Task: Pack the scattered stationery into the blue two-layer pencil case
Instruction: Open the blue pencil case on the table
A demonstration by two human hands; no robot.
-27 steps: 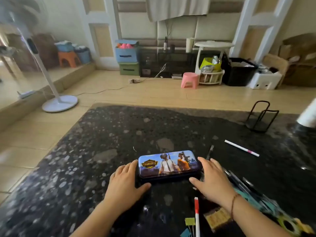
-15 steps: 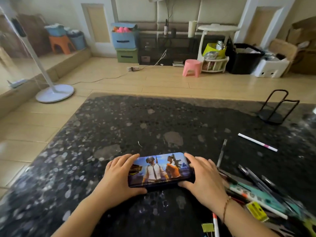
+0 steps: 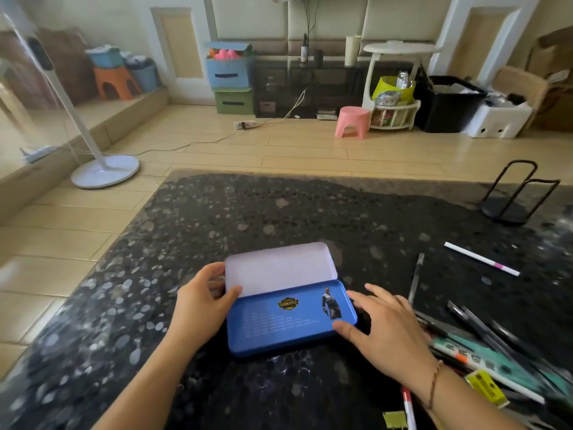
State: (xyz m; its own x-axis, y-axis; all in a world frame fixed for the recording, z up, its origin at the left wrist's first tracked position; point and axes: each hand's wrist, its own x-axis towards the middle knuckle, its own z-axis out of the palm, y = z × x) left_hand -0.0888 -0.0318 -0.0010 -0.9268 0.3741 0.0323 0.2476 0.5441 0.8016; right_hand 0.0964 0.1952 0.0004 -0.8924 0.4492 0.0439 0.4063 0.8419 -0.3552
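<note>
Lying open near the table's [image 3: 310, 212] near edge, blue pencil case [image 3: 288, 318] has pale lid [image 3: 279, 268] tipped up far side. Left hand [image 3: 201, 302] pinches lid's left end. Right hand [image 3: 387, 330], fingers spread, touches case's right end. Loose pens [image 3: 483, 342] piled right.

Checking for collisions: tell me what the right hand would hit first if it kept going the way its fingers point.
The right hand points left and slightly away, so it would first meet the open blue metal pencil case; its thumb already seems to touch the near right corner.
</note>
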